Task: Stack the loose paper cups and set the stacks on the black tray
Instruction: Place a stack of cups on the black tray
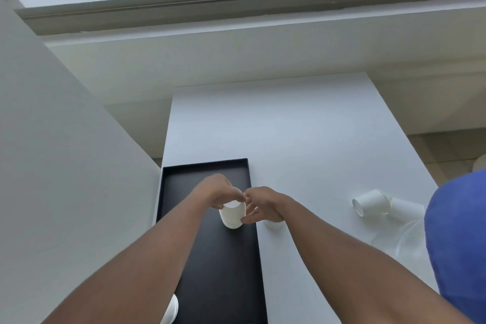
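A short stack of white paper cups [232, 214] stands upside down on the black tray [226, 271]. My left hand [219, 192] grips the stack from above and the far side. My right hand [263, 205] pinches its right side between thumb and fingers. Another white cup [273, 225] sits on the table just right of the tray, mostly hidden under my right hand. Two loose cups [370, 202] [405, 209] lie on their sides at the right of the table. A further white cup [171, 309] shows at the tray's near left end, half hidden by my left forearm.
The white table [302, 139] runs from the tray toward a wall under a window. A grey wall [65, 166] stands close on the left. A blue rounded object [460, 244] overlaps the table's right edge, with clear plastic wrap [399, 242] beside it.
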Demonstrator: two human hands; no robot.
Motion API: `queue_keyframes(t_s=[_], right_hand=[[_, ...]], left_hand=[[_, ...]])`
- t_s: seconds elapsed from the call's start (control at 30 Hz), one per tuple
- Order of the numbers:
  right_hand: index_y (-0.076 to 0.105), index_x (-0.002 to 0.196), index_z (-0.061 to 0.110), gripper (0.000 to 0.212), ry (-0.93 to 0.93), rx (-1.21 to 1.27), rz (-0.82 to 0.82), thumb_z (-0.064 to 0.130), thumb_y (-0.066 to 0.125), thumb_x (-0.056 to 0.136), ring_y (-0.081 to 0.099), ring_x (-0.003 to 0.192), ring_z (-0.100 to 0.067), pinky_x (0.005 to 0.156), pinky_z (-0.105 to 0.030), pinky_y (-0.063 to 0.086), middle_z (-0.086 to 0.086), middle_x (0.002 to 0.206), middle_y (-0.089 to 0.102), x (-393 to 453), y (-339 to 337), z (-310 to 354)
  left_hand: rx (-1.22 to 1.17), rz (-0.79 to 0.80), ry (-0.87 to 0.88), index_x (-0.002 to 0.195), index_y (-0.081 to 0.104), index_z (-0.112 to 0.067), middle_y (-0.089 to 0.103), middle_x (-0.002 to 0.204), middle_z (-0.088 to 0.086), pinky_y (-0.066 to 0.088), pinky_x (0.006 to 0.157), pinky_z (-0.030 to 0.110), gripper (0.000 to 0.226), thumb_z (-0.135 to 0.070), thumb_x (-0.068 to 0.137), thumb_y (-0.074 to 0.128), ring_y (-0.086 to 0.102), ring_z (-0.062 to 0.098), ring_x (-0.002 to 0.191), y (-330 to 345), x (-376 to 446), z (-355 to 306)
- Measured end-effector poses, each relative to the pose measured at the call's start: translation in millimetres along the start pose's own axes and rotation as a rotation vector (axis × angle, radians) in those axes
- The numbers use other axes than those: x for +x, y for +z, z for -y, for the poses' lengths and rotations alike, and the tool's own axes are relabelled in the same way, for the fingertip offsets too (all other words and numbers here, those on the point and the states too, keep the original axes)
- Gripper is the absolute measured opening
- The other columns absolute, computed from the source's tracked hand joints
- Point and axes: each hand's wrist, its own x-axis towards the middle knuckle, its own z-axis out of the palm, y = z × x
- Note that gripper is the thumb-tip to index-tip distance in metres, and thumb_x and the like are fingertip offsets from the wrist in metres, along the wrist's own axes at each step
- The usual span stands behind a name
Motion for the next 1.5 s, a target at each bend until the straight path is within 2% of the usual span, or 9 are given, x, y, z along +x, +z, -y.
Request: queue_keyframes(t_s=[0.13,0.27,0.5,0.63,0.73,0.93,1.03,1.23,1.5], right_hand=[[0.051,0.123,-0.006,0.036,-0.005,-0.007,-0.024,0.011,0.042,0.093,0.069,0.097,-0.032,0.089,-0.035,0.058,-0.027,0.119,0.061,1.4,-5.4,-3.5],[0.049,0.124,-0.007,0.035,-0.014,-0.026,-0.042,0.012,0.041,0.095,0.069,0.094,-0.029,0.091,-0.034,0.057,-0.026,0.119,0.062,3.8,-8.7,-5.3],[0.056,0.113,-0.002,0.026,-0.017,-0.018,-0.025,0.009,0.048,0.091,0.072,0.097,-0.027,0.092,-0.034,0.057,-0.021,0.111,0.066,-1.0,-14.4,-4.0],[0.057,0.111,-0.002,0.024,-0.073,0.042,-0.083,0.008,0.053,0.089,0.074,0.089,-0.026,0.085,-0.031,0.059,-0.02,0.11,0.065,-6.8,-31.0,1.3],[0.062,0.109,0.0,0.023,-0.166,0.06,-0.224,0.01,0.055,0.089,0.067,0.077,-0.019,0.065,-0.025,0.053,-0.013,0.104,0.068,-10.7,-49.6,4.9],[0.061,0.085,0.014,0.007,-0.297,0.221,-0.679,0.015,0.056,0.081,0.056,0.066,-0.013,0.055,-0.023,0.042,0.0,0.089,0.066,-10.9,-99.5,-10.0],[0.059,0.092,0.017,0.014,-0.231,0.171,-0.889,0.019,0.053,0.08,0.054,0.072,-0.013,0.062,-0.027,0.047,0.003,0.094,0.061,-10.3,-122.8,-21.8],[0.049,0.121,0.011,0.038,0.017,-0.035,-1.21,0.018,0.052,0.084,0.038,0.118,-0.027,0.082,-0.035,0.041,-0.005,0.126,0.043,-4.3,-160.8,-47.1],[0.046,0.106,0.011,0.038,0.324,-0.061,-1.41,0.026,0.062,0.075,0.031,0.123,-0.029,0.087,-0.039,0.037,-0.01,0.129,0.032,2.9,-197.1,-54.4]], left_hand=[[0.093,-0.08,0.019,0.088,0.067,-0.019,0.066,0.085,-0.001,0.055,0.075,0.03,0.01,-0.024,0.079,0.069,0.07,0.018,0.085,8.1,2.5,5.3],[0.137,-0.118,0.015,0.111,0.064,-0.021,0.063,0.1,-0.005,0.052,0.079,0.029,0.029,-0.019,0.083,0.068,0.066,0.017,0.097,13.4,4.0,9.6],[0.274,-0.149,-0.002,0.121,0.06,-0.027,0.061,0.107,-0.008,0.05,0.079,0.027,0.038,-0.021,0.084,0.067,0.063,0.016,0.101,12.4,6.6,9.7],[0.375,-0.132,0.054,0.134,0.055,-0.031,0.058,0.13,-0.008,0.051,0.089,0.029,0.056,-0.028,0.081,0.07,0.059,0.015,0.115,4.8,11.5,-4.6],[0.372,-0.16,0.13,0.135,0.055,-0.032,0.056,0.136,-0.01,0.048,0.093,0.031,0.06,-0.036,0.079,0.075,0.055,0.015,0.122,-1.9,15.4,-24.1],[0.307,-0.195,0.268,0.127,0.058,-0.029,0.061,0.121,-0.011,0.049,0.091,0.032,0.044,-0.033,0.084,0.066,0.054,0.014,0.118,9.3,29.3,-69.4],[0.335,-0.167,0.31,0.127,0.058,-0.031,0.06,0.125,-0.011,0.048,0.09,0.031,0.041,-0.033,0.086,0.064,0.055,0.013,0.118,25.0,37.6,-90.0],[0.403,-0.082,0.369,0.128,0.058,-0.032,0.06,0.129,-0.013,0.043,0.082,0.029,0.041,-0.036,0.087,0.063,0.055,0.012,0.12,56.6,57.8,-118.6],[0.472,0.003,0.42,0.127,0.057,-0.032,0.06,0.129,-0.012,0.041,0.081,0.028,0.041,-0.035,0.087,0.062,0.055,0.012,0.119,86.4,81.9,-142.8]])
